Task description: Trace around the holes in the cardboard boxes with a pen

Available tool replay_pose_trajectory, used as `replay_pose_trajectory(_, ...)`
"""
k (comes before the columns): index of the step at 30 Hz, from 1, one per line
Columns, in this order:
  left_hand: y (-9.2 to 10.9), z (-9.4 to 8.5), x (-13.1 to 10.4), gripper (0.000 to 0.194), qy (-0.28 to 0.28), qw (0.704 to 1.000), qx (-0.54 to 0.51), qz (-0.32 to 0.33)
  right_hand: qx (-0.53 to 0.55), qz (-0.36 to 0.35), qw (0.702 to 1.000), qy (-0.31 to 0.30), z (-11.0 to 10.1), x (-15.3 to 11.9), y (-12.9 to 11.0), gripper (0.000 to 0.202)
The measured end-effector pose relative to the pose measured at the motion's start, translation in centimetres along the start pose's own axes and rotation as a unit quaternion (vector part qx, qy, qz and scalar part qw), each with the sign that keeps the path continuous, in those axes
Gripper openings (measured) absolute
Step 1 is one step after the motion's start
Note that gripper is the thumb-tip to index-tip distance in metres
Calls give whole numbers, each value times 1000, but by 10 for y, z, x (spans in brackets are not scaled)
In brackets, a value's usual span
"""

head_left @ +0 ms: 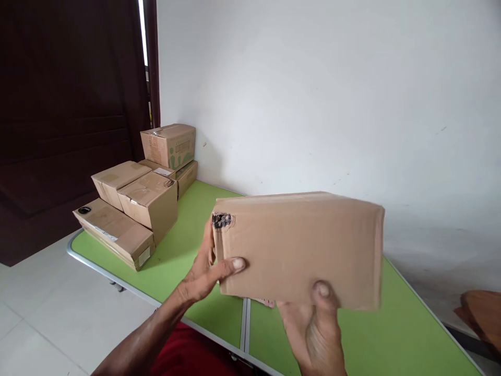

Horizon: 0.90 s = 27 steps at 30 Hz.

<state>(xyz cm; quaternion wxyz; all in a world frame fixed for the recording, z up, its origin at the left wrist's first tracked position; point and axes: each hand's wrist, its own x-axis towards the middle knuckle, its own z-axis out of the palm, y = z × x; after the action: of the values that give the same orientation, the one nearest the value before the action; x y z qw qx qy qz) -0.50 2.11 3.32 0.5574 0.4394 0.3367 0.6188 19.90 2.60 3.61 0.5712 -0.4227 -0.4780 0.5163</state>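
Observation:
Raised above the green table is a plain brown cardboard box (297,250), held between both hands with one broad side facing me. A black scribbled mark covers its upper left corner. My left hand (207,271) grips the left end, its thumb pressed on the facing side and its fingers largely hidden behind the box. From below, my right hand (319,324) supports the lower edge toward the right, with the thumb on the front and the other fingers mostly out of sight underneath.
Several cardboard boxes (151,198) are stacked at the table's far left. The green folding table (203,318) has a metal edge and a centre seam, and a white wall (313,94) stands behind it. Partly hidden under the held box lies something pinkish (268,303). A brown wooden object (481,316) appears at right.

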Motion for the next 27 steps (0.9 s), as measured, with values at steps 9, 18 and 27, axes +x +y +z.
replay_pose_trajectory(9,47,-63,8,109,-133,981,135,-42,-129,-65,985,95,-82,16,-13,55)
replay_pose_trajectory(18,45,-61,7,103,-288,917,208,-183,-168,106,947,-253,8,9,-14,96)
replay_pose_trajectory(27,37,-57,10,90,-276,900,300,-154,-175,129,956,-199,2,1,-12,77)
